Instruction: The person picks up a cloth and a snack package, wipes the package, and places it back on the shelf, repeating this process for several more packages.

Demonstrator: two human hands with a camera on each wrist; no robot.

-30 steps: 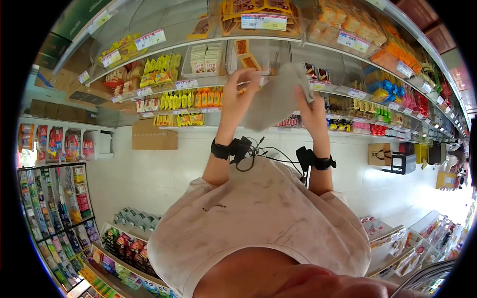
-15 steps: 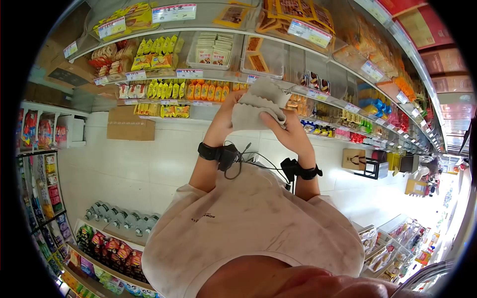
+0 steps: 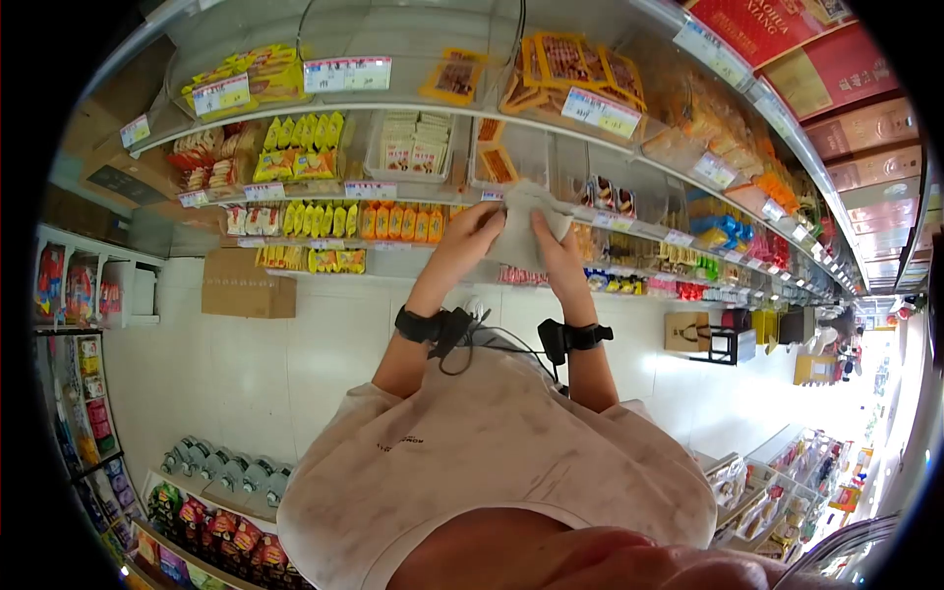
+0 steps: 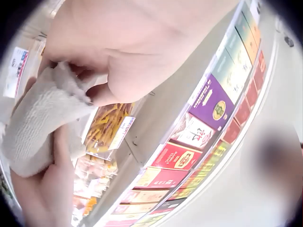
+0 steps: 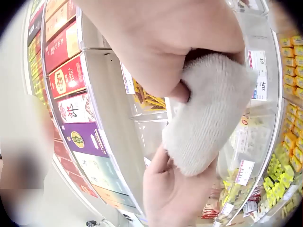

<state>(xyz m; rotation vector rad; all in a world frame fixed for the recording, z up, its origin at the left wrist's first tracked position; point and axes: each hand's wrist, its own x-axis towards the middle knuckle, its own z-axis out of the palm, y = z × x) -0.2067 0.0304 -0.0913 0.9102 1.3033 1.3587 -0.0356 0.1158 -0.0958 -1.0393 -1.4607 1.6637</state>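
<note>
A whitish-grey ribbed cloth (image 3: 526, 231), folded into a thick pad, is held between both hands in front of the snack shelves. My left hand (image 3: 470, 244) grips one end of it; in the left wrist view the curled fingers and thumb of this hand (image 4: 123, 52) close on a bunched edge of the cloth (image 4: 38, 125). At the other end, my right hand (image 3: 562, 264) pinches the cloth with its thumb on top. The right wrist view has the cloth (image 5: 208, 118) bulging between the two hands, its far fingers hidden behind it.
Shelves with price tags hold yellow packets (image 3: 300, 147), a tray of white packets (image 3: 411, 143) and a clear bin with orange-brown packets (image 3: 497, 162). Boxed goods (image 4: 177, 156) line an upper shelf. A cardboard box (image 3: 248, 283) stands on the floor at left, water bottles (image 3: 231, 470) behind.
The blurred, loosely spread cloth was first brought together in layers with scalloped edges showing, and is now folded smaller. Both hands have drawn closer together, and the head view has shifted.
</note>
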